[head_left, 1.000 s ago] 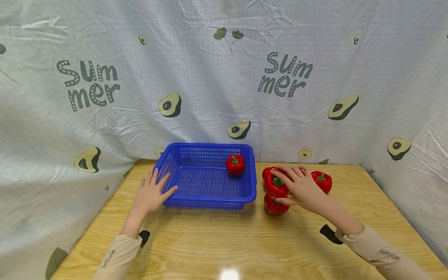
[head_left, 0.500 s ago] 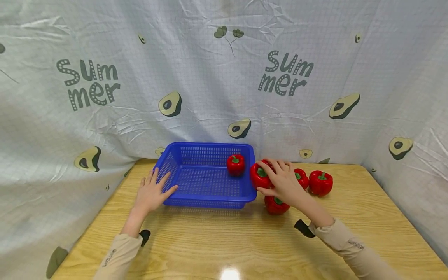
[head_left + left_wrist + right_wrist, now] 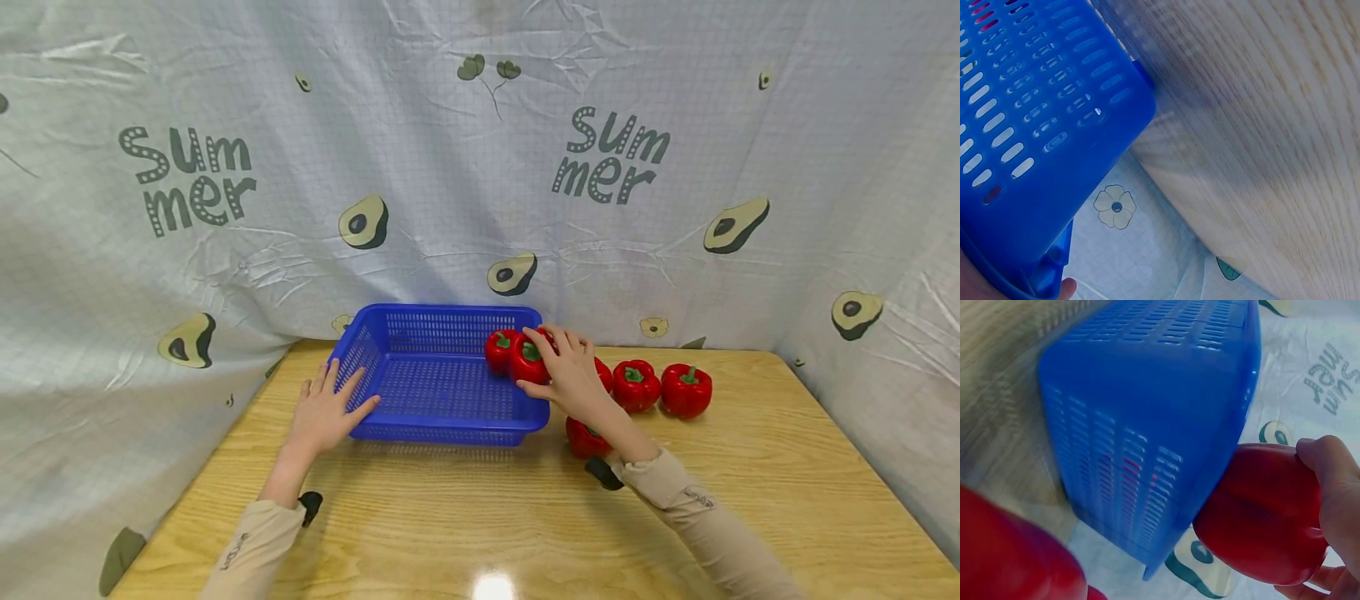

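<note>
My right hand (image 3: 567,372) grips a red bell pepper (image 3: 528,358) over the right rim of the blue plastic basket (image 3: 442,423). In the right wrist view, thumb and fingers hold this pepper (image 3: 1263,515) from the side, at the basket's rim. Another red pepper (image 3: 498,352) sits inside the basket at its right end, partly covered by the held one. At the basket's left rim rests my left hand (image 3: 324,412), fingers spread and straight. Only a bit of that hand shows below the basket wall (image 3: 1079,181) in the left wrist view.
Right of the basket, several red peppers stand on the wooden table (image 3: 420,525): one at the far right (image 3: 686,391), a pepper beside it (image 3: 636,386), and others partly behind my right hand and wrist. A printed curtain (image 3: 420,150) hangs close behind the basket.
My right hand has lifted a red pepper from the group on the right and carried it left to the basket's right rim. The left hand has stayed in place.
</note>
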